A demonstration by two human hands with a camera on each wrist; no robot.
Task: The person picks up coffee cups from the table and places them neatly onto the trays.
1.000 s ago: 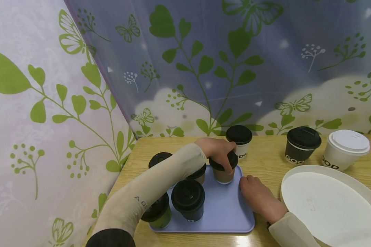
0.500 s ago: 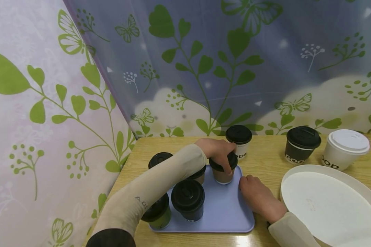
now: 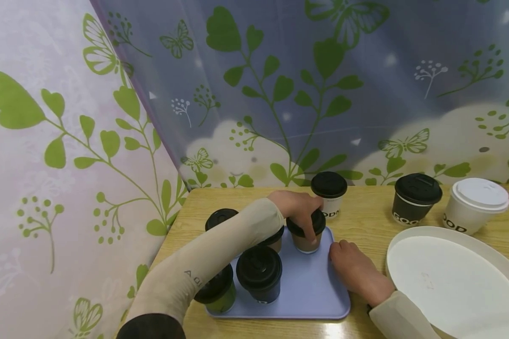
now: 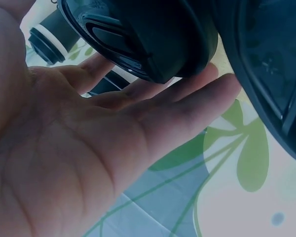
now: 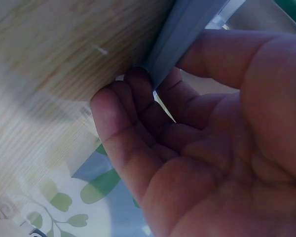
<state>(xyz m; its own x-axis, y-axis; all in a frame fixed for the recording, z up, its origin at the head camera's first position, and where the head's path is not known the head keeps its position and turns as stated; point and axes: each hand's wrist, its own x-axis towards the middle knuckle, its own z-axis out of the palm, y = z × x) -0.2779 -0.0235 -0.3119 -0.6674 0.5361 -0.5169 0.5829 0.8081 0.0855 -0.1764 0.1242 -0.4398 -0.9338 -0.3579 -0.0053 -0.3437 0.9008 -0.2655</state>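
Note:
My left hand (image 3: 299,209) grips a brown paper coffee cup (image 3: 306,242) with a black lid, at the back right corner of the lilac tray (image 3: 305,301). In the left wrist view the fingers (image 4: 187,111) reach around a black lid (image 4: 123,37). At the tray's right edge, my right hand (image 3: 358,273) holds the rim; the right wrist view has the tray edge (image 5: 182,42) between thumb and curled fingers. Also on the tray are a dark blue cup (image 3: 260,278), a green cup (image 3: 220,299) and others partly hidden by my left sleeve, all black-lidded.
Behind the tray stands a white cup with a black lid (image 3: 330,193). Farther right are a black cup (image 3: 413,200) and a white-lidded white cup (image 3: 471,209). A round white tray (image 3: 454,282) lies beside my right hand. A patterned curtain (image 3: 254,94) hangs behind the wooden table.

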